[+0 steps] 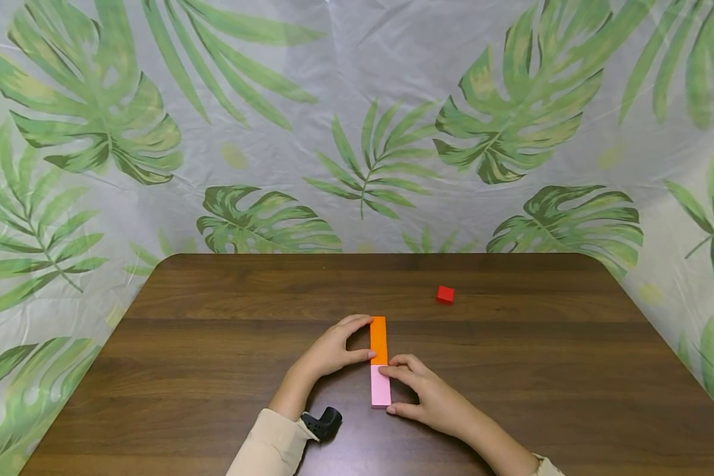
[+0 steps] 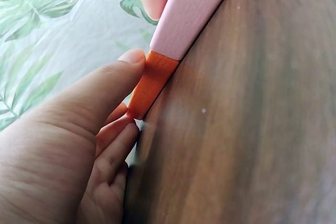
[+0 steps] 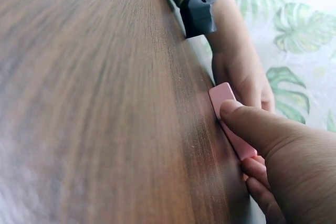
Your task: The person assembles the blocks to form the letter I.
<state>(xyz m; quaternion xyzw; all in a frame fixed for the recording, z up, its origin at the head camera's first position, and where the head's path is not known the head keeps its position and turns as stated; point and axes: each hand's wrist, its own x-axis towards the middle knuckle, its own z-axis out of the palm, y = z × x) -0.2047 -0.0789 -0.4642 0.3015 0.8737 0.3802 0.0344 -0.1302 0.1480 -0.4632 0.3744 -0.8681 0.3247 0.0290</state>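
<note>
An orange block (image 1: 379,338) and a pink block (image 1: 381,387) lie end to end in one line on the brown table. My left hand (image 1: 332,348) holds the orange block from its left side, thumb near the seam and fingers at the far end. From the right, my right hand (image 1: 433,395) holds the pink block, its thumb at the near end and a fingertip on top near the seam. The left wrist view shows the orange block (image 2: 153,85) meeting the pink block (image 2: 191,14). In the right wrist view, my thumb lies against the pink block (image 3: 239,137).
A small red block (image 1: 445,295) sits farther back on the wooden table (image 1: 541,330), right of the orange one. A black wrist device (image 1: 323,424) is strapped at the left sleeve. Behind the table hangs a leaf-patterned cloth (image 1: 393,79).
</note>
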